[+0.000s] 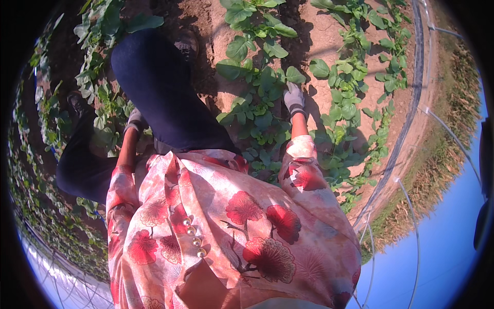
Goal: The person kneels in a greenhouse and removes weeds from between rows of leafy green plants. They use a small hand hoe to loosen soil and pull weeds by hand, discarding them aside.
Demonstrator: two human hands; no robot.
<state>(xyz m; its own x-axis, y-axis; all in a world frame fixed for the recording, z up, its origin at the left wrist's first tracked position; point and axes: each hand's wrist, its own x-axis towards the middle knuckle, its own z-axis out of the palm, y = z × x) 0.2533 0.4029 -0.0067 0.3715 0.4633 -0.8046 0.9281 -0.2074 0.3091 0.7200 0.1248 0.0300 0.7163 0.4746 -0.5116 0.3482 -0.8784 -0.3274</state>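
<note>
My right hand (pixel 294 97), in a grey glove, reaches to the edge of a row of leafy green plants (pixel 264 87). Its fingertips are beside a rounded leaf (pixel 295 75); whether they grip anything cannot be made out. My left hand (pixel 136 119), gloved the same way, is low beside my bent knee, next to leaves of another row (pixel 106 116). The dark trouser leg hides part of this hand, so its fingers cannot be seen clearly.
More plant rows (pixel 347 96) run alongside, with reddish bare soil (pixel 316 34) between them. A dark hose or strip (pixel 418 58) borders the field at right, near thin curved hoops (pixel 455 141) and dry vegetation (pixel 455 116). My shoe (pixel 187 45) rests on the soil.
</note>
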